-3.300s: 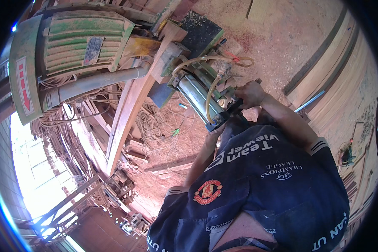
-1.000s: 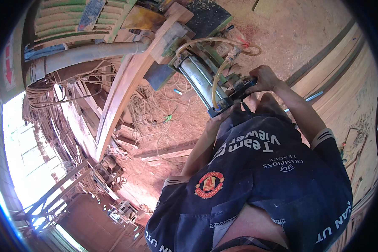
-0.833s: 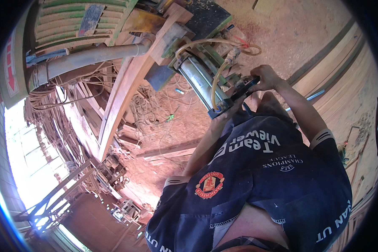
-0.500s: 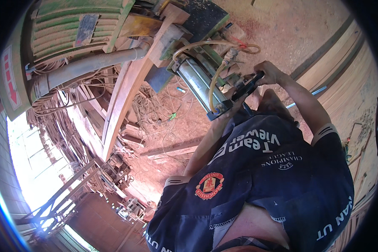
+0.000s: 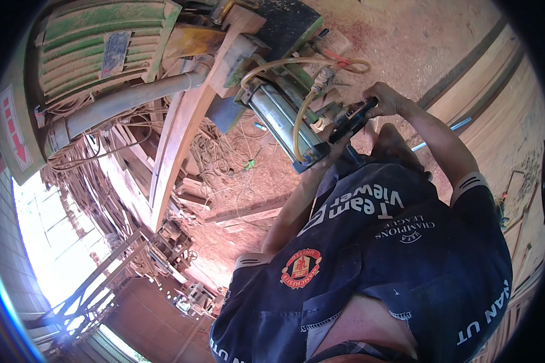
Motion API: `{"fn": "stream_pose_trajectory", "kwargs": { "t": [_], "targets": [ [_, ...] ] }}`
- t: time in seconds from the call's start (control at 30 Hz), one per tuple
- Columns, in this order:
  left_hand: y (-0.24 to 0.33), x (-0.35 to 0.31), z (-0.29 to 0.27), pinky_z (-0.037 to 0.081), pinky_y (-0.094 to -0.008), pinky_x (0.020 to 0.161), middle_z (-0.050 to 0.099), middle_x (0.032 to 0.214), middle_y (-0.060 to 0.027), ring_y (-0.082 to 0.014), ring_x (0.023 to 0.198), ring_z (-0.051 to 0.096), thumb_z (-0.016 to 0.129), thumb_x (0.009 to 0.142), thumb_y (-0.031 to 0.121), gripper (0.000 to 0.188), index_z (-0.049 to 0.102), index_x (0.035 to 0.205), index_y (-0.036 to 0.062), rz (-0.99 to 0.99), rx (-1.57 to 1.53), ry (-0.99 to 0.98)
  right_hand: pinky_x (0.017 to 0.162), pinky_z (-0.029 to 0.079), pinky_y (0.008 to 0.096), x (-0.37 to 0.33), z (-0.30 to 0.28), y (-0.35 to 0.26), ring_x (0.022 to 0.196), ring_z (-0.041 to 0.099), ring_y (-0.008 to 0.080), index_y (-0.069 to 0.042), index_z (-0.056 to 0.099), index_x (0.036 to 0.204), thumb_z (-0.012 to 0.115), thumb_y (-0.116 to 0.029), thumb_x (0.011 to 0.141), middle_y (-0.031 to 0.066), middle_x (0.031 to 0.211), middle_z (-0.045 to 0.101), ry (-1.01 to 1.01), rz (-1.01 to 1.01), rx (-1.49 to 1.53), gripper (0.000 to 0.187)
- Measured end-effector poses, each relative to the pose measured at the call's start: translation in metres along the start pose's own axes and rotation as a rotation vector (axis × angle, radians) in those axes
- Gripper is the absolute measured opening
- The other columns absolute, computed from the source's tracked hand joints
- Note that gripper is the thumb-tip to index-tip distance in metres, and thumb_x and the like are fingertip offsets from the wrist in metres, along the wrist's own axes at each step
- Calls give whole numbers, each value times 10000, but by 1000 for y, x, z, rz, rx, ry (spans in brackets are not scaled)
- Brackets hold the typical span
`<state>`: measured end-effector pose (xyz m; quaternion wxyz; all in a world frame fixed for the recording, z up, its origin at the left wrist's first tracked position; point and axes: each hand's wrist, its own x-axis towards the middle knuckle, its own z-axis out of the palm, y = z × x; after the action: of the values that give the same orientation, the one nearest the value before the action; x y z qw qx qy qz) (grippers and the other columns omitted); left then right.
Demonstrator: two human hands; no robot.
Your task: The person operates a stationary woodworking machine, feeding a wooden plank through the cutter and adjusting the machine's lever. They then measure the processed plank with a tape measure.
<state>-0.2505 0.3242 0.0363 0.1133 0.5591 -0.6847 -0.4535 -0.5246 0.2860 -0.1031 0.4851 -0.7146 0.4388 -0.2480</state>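
While you lean over in your dark shirt (image 5: 375,254), your right hand (image 5: 386,101) is closed around a black tool (image 5: 352,120), pressing it to the valve end of the silver cylinder (image 5: 283,118). Your left hand (image 5: 339,148) sits beneath the tool; its grip I cannot tell. Beyond, yellow hoses (image 5: 297,66) loop toward the green machine (image 5: 97,48).

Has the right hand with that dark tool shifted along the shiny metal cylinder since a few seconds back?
Cannot tell for sure: the camera itself swings. The right hand and its dark tool sit by the same lower end of the metal cylinder as before.
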Motion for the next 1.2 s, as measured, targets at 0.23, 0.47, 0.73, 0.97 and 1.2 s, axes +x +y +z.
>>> {"fn": "stream_pose_trajectory", "kwargs": {
  "t": [0.23, 0.47, 0.73, 0.97, 1.2],
  "targets": [
    [-20, -2, 6, 546, -315, 678, 729, 822, -128, -192, 728, 695, 798, 910, 316, 385, 711, 1128, 10, -33, -53, -1, 582, 442, 464, 1, 7, 0, 636, 615, 418, -31, 624, 687, 853, -567, 617, 192, 633, 597, 41, 29, -62, 587],
    [-67, 1, 14, 536, -307, 693, 709, 868, -66, -158, 787, 679, 807, 909, 275, 364, 663, 1139, 32, 92, -40, -58, 619, 480, 477, 6, 15, -12, 665, 640, 415, -42, 648, 669, 835, -604, 605, 191, 652, 622, 31, 101, -220, 596],
    [-68, -12, 3, 525, -332, 822, 696, 1017, -70, -175, 931, 655, 719, 975, 258, 334, 619, 1211, 45, -15, -419, -169, 652, 527, 481, 3, 15, -51, 699, 682, 395, -47, 678, 684, 800, -739, 597, 158, 655, 647, 95, 80, -364, 708],
    [-53, -15, -2, 537, -365, 724, 701, 973, -131, -212, 844, 675, 758, 942, 253, 372, 642, 1215, 27, 189, -223, 27, 622, 518, 480, 3, 14, -50, 669, 677, 390, -68, 641, 697, 816, -735, 587, 143, 632, 633, 118, 81, -339, 698],
    [-26, -6, -1, 556, -362, 693, 728, 948, -140, -231, 812, 713, 775, 918, 245, 383, 670, 1214, 26, 126, -94, 31, 614, 507, 480, 0, 16, -44, 662, 669, 394, -70, 627, 718, 801, -762, 594, 137, 644, 631, 172, 10, -309, 724]
  ]
}}
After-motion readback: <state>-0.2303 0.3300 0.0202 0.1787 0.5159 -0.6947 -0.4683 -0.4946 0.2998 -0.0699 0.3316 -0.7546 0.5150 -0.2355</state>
